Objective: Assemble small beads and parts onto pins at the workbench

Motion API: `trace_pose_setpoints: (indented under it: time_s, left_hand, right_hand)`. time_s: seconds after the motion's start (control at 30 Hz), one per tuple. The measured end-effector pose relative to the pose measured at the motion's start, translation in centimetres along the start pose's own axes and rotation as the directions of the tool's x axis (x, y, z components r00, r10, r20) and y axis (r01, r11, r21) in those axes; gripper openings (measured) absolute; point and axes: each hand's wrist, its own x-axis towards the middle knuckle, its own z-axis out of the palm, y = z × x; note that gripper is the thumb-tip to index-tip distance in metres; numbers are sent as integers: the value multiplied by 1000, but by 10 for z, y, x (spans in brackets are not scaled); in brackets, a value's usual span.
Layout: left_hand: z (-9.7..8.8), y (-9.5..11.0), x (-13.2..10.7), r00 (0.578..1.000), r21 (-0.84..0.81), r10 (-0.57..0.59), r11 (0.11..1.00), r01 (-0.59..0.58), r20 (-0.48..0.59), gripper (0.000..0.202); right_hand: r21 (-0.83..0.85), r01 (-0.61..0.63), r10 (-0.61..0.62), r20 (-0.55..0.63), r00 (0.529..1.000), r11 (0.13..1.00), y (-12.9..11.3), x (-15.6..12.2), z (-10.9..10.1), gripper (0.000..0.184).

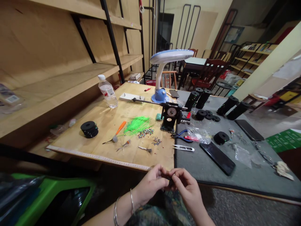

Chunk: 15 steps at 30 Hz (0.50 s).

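My left hand (pixel 157 179) and my right hand (pixel 186 184) meet just off the table's front edge, fingertips pinched together. Between them is a small dark object (pixel 169 182) with a yellow speck; the fingers hide most of it. On the wood beyond lie loose colourful beads (pixel 145 133), a heap of bright green strands (pixel 137 125) and an orange-handled tool (pixel 121 128). A black hand-cranked winder (pixel 171 114) stands past the beads. White thread snips (pixel 183 148) and blue-handled pliers (pixel 181 135) rest on the grey mat.
A phone (pixel 217 158) lies on the grey mat (pixel 199 171), with several black foam spools (pixel 231 106) behind it. Another spool stack (pixel 89 129) stands at left. A water bottle (pixel 108 92) and a desk lamp (pixel 160 94) are farther back. Shelving (pixel 101 70) borders the left side.
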Motion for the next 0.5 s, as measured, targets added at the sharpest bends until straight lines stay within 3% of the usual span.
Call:
trace_pose_setpoints:
  time_s: [0.27, 0.5]
  left_hand:
    - [-1, -2, 1, 1000, -20, 4, 1000, -4, 12, 23]
    - [1, -3, 2, 999, -36, 36, 999, -35, 27, 21]
  right_hand:
    - [-38, 54, -55, -45, 997, 998, 0, -1, 4, 29]
    - [-266, 252, -264, -11, 964, 930, 7, 0, 7, 19]
